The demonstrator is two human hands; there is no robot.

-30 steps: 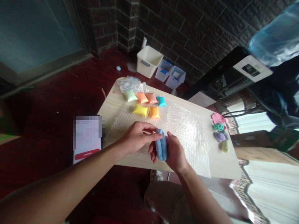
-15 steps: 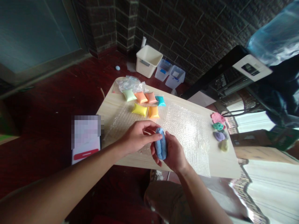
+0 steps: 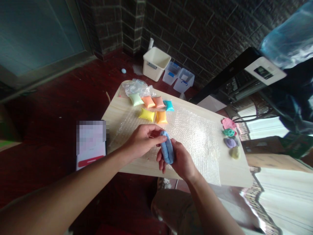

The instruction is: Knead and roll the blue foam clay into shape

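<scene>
A lump of blue clay (image 3: pixel 166 151), folded into a thick oblong, stands on edge between my two hands over the near part of a bubble wrap sheet (image 3: pixel 193 137). My right hand (image 3: pixel 182 160) cups it from the right, fingers curled round its lower side. My left hand (image 3: pixel 143 140) pinches its upper left edge with thumb and fingers. Both hands hover just above the small light wooden table (image 3: pixel 232 171).
Several small packets of coloured clay (image 3: pixel 151 109) lie at the table's far end beside empty clear bags (image 3: pixel 135 87). Shaped clay pieces (image 3: pixel 230 138) sit along the right edge. A cream bin (image 3: pixel 156 63) and clear boxes (image 3: pixel 179 78) stand by the brick wall. A card (image 3: pixel 91 145) lies left.
The blue clay and both hands have shifted slightly up and left, and the lump has tilted a little. The grip stays the same.
</scene>
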